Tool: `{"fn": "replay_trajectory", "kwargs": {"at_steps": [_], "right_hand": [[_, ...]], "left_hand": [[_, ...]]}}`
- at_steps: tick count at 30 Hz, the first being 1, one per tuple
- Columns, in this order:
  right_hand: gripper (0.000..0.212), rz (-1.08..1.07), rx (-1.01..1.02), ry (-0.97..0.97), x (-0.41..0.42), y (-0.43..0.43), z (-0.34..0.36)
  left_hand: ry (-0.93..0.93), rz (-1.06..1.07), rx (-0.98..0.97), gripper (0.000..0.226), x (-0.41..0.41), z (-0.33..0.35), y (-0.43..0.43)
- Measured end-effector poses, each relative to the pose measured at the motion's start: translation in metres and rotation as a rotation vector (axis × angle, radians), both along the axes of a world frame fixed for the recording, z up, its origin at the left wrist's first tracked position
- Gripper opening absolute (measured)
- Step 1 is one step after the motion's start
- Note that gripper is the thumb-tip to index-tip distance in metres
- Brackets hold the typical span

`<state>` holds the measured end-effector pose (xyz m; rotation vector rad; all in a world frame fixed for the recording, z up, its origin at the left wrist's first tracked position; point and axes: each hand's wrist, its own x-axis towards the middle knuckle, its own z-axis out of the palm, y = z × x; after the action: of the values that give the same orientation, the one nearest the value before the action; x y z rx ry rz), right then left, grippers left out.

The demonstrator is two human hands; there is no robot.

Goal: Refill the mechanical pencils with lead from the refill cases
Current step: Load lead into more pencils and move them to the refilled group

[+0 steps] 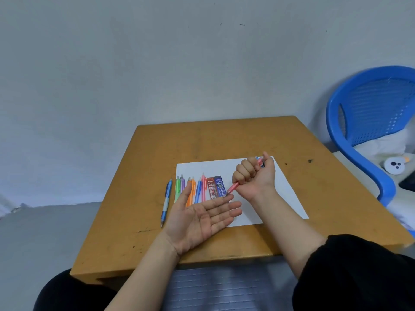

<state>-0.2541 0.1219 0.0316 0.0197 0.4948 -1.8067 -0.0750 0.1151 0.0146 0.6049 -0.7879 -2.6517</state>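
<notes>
Presently, the left hand (202, 218) is held flat and palm-up over the near edge of the white sheet (283, 194), fingers straight and holding nothing. The right hand (256, 176) is closed in a fist around the pink pencil (233, 188), which slants down and to the left so that its tip sits at the left fingertips. Whether the tip touches them cannot be determined. The two hands are close but do not touch each other. A blue end and a dark end also show at the top of the right fist, and what they belong to cannot be determined. The red refill case (211, 187) and the blue refill case (220, 186) lie side by side on the sheet, just left of the right fist. Left of the cases lies a row: a second pink pencil (203, 186), blue pencil (198, 189), orange pencil (192, 189), purple pencil (182, 184), green pencil (177, 188). A blue-and-white pencil (166, 202) lies apart on the wooden table (224, 140), off the sheet. A blue plastic chair (370, 104) stands at the right.
</notes>
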Motion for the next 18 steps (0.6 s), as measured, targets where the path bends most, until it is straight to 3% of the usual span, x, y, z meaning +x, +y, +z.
{"fn": "replay_trajectory", "kwargs": {"at_steps": [18], "right_hand": [[0.061, 0.022, -0.014, -0.029, -0.0025, 0.001, -0.004]], "left_hand": [[-0.016, -0.027, 0.029, 0.095, 0.0011, 0.0015, 0.0019]]}}
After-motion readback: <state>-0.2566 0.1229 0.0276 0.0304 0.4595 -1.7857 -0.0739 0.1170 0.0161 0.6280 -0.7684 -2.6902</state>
